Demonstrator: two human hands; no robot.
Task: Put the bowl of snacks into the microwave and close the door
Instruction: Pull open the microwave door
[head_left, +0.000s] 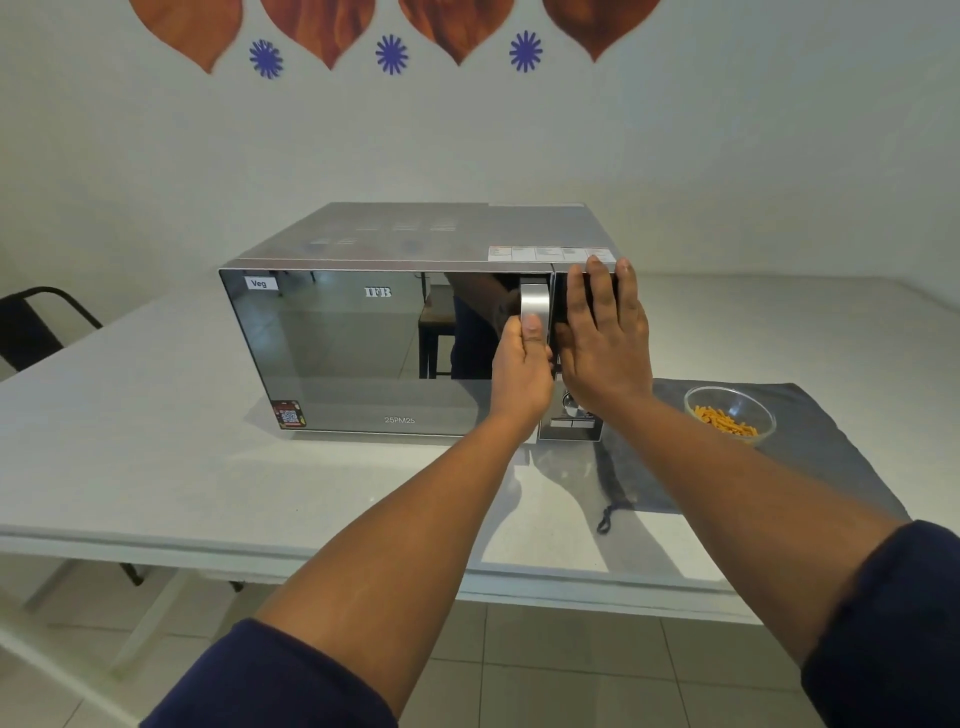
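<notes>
bowl (730, 414) of orange snacks sits on grey cloth (810, 447), on white table (156, 415), just right of microwave (410, 322), untouched. microwave door (363, 348) shut, mirror front reflects my arms. my left hand (522, 369) curled tight round silver door handle (535, 312), thumb up along its face. my right hand (605, 338) flat, fingers spread and straight, palm pressed on control panel (574, 415), gripping nothing. dark blue sleeves pushed up both forearms. black chair (36, 322) at far left.
</notes>
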